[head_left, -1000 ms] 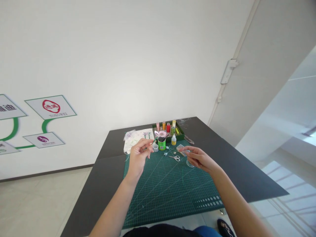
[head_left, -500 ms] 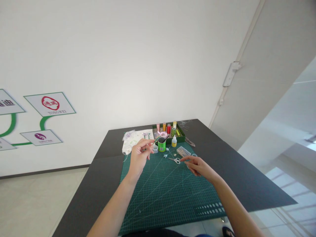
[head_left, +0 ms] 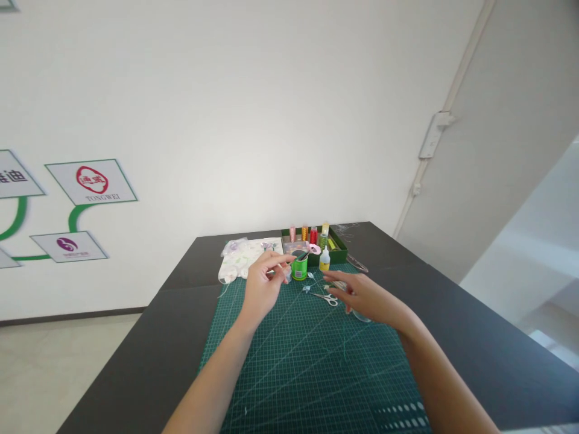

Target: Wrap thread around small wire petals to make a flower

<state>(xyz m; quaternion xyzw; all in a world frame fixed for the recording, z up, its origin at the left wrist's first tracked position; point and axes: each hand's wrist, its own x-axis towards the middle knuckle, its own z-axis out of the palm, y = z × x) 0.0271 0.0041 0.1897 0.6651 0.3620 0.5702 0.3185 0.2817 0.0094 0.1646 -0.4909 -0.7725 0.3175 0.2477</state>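
A thin green stem with a small pink flower (head_left: 313,248) at its tip is pinched between the thumb and fingers of my left hand (head_left: 266,282). The flower is raised in front of the green can (head_left: 299,270). My right hand (head_left: 355,292) hovers palm down over the mat, its index finger and thumb apart. Below its fingertips lie the white-handled scissors (head_left: 332,299), and beyond them stands a glue bottle (head_left: 324,260). A fine green thread (head_left: 344,343) shows below my right hand; whether it touches the fingers I cannot tell.
The green cutting mat (head_left: 289,361) covers the middle of the black table (head_left: 181,313). Thread spools (head_left: 313,235) stand in a dark green tray (head_left: 339,252) at the back. White cloth (head_left: 237,259) with small pieces lies at back left. Small pale-blue pieces (head_left: 306,289) lie near the can.
The pink flower has swung out to the right of the can in my left hand. My right hand has lifted toward the glue bottle, its finger and thumb parting. The view has shifted slightly.
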